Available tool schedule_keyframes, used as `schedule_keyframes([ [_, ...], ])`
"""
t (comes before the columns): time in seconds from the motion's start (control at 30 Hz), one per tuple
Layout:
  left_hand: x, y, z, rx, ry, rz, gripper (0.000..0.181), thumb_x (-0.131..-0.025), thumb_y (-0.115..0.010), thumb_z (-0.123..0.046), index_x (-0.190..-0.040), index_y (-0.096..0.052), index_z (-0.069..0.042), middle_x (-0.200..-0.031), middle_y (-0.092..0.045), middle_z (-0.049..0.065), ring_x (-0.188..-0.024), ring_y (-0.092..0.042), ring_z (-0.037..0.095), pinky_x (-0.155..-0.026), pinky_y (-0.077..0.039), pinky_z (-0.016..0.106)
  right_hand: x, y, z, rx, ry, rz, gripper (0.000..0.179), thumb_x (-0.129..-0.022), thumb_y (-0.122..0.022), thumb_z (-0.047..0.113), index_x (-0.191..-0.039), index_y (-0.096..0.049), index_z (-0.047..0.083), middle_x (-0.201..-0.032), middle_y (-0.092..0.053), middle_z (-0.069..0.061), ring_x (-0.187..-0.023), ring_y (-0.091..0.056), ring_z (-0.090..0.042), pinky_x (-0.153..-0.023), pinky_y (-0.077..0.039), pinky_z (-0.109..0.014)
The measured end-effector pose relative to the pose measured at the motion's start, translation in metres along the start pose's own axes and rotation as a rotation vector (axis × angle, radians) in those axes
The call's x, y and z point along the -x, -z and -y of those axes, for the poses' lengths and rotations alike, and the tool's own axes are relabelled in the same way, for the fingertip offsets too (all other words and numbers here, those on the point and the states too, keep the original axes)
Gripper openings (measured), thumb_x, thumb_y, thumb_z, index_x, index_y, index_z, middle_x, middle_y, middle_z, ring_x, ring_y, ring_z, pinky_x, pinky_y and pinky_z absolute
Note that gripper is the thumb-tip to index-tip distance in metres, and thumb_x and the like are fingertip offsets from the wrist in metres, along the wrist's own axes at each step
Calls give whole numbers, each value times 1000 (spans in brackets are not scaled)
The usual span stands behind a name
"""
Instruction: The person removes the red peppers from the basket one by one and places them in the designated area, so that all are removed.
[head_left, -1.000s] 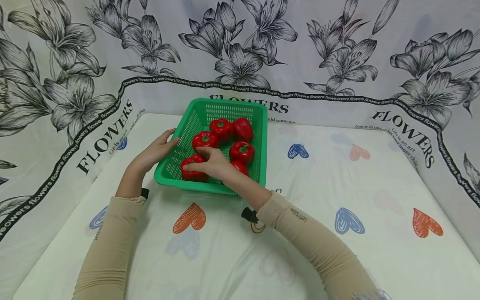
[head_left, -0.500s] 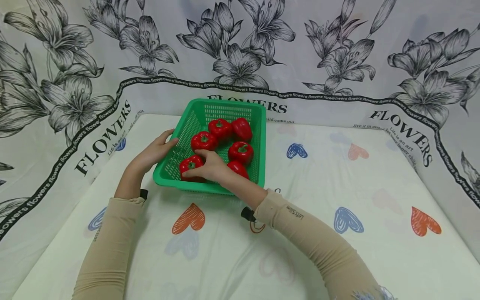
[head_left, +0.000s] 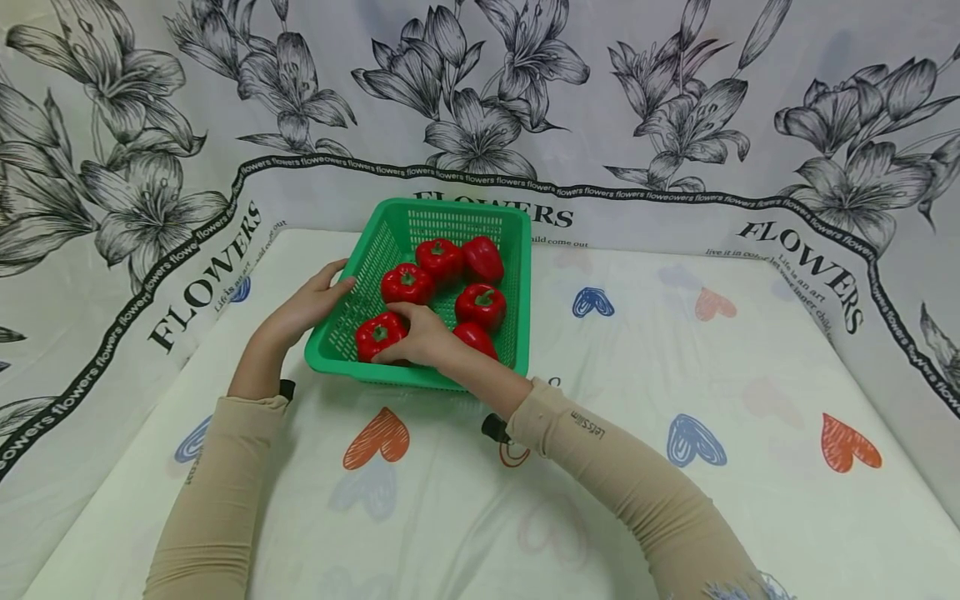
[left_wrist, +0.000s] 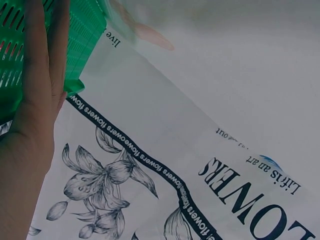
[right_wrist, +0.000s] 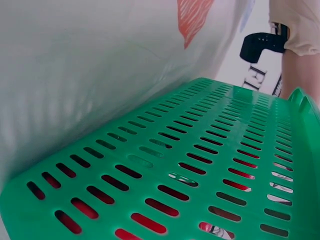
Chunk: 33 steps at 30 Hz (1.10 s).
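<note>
A green slotted basket (head_left: pixel 420 377) holds several red bell peppers. My left hand (head_left: pixel 300 310) grips its left rim, the thumb over the edge; in the left wrist view the left hand's fingers (left_wrist: pixel 37 65) lie along the outer wall. My right hand (head_left: pixel 429 335) reaches over the front rim and holds the front-left bell pepper (head_left: pixel 377 333), its thumb in front and the fingers behind. The right wrist view shows only the basket's slotted side (right_wrist: pixel 200 150), with red behind the slots; the right hand is hidden there.
Another bell pepper (head_left: pixel 407 284) lies just behind the held one. Two more sit at the back, and a bell pepper (head_left: pixel 481 307) on the right has one partly hidden by my right forearm before it. A heart-printed cloth (head_left: pixel 600 467) spreads beneath, with a flower-printed cloth (head_left: pixel 585 125) behind.
The front-left bell pepper has shifted slightly left. My right thumb has slid from its left side down to its front, uncovering more of it. The left hand and basket stay put.
</note>
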<state>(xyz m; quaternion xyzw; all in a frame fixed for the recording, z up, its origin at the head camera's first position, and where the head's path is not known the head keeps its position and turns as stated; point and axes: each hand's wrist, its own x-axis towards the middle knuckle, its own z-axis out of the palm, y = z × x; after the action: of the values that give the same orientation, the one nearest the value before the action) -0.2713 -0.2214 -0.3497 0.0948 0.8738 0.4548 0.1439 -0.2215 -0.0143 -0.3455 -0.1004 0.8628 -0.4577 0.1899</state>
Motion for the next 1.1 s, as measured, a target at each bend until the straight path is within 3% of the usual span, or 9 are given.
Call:
schedule_keyframes([
  [0.53,0,0,-1,12,11,8,63,-107,-29,-39,-158,-4,-13,-154,-28,29,-134,-42,49,-107,-34,65,1,2,1,31,37,-3,75,-81,-81,21,-147,-45,15,-143,-51,-6,-130,-47,-22,-96,-53,-36],
  [1.1,1,0,-3,8,8,5,62,-107,-28,-37,-158,-4,-11,-153,-30,30,-132,-45,48,-107,-36,64,4,6,-2,-62,53,-38,74,-81,-80,22,-146,-45,16,-143,-50,-6,-129,-46,-22,-93,-54,-37],
])
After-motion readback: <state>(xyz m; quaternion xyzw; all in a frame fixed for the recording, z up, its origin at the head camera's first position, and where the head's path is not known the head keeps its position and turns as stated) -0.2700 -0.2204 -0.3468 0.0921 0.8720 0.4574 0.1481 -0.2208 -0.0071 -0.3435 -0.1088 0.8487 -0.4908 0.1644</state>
